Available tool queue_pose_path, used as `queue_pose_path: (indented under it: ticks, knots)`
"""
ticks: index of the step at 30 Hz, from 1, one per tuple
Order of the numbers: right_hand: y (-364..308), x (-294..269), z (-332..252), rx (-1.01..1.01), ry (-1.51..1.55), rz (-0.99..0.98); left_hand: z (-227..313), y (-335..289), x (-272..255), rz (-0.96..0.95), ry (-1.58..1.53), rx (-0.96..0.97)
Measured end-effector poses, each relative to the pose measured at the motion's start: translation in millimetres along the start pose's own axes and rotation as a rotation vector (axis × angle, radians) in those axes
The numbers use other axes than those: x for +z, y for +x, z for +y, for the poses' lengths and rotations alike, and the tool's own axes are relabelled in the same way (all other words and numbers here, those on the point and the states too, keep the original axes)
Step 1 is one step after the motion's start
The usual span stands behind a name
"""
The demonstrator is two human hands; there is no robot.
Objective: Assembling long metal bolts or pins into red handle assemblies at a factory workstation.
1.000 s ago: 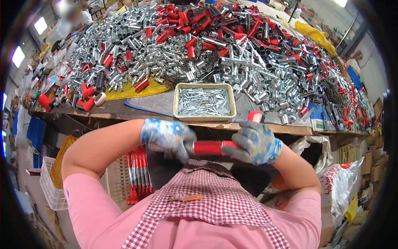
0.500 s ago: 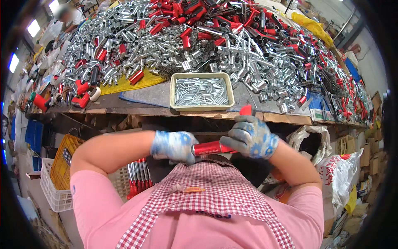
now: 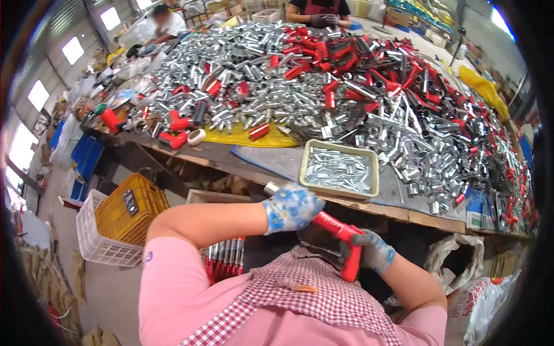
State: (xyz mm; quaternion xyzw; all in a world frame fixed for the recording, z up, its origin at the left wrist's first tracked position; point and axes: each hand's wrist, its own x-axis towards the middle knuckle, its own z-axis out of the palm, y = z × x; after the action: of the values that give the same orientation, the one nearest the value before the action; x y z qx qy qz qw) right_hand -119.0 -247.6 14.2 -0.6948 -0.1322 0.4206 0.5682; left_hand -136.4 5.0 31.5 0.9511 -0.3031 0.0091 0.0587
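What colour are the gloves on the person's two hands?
Blue with a pale mottled pattern on the left hand; the right hand looks greyer blue. Head view.

A small blue-and-white printed pack (image 3: 476, 212) lies on the bench (image 3: 369, 203), right of the beige tray (image 3: 339, 169). Cardboard boxes (image 3: 238, 8) stand far behind the tray

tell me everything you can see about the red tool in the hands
The red tool is an L-shaped piece: a glossy red, plastic-looking sleeve over a silver metal tube whose bare end pokes out past the left hand. That gloved hand grips the upper part, which slants up to the left. The right hand, also gloved, holds the bend, and the short red leg hangs down. It sits below the workbench edge, above the checked apron.
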Motion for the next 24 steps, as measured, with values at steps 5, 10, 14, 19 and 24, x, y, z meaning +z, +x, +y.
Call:
queue_pose_path:
  ticks: [5,10,14,19,24]
  knots:
    - [-1.4,-12.6,-40.2,-0.358,-0.759,0.184,-12.4,-3.1,-11.8,-0.099,-0.181,-0.178]
    - [3.6,-2.4,-43.6,-0.817,-1.307,0.133,-9.5,-12.4,-0.1,-0.391,-0.394,-0.173]
    - [16.3,15.9,-28.8,-0.413,-0.635,-0.052,-34.1,-18.4,-9.3,-0.139,-0.052,-0.083]
    - [56.0,47.8,-14.6,-0.116,0.258,-0.579,-56.5,2.0,-28.2,0.363,0.309,0.397]
    - [82.9,84.0,-6.4,-0.010,0.571,-0.477,-124.5,21.0,-44.3,0.714,0.129,0.047]
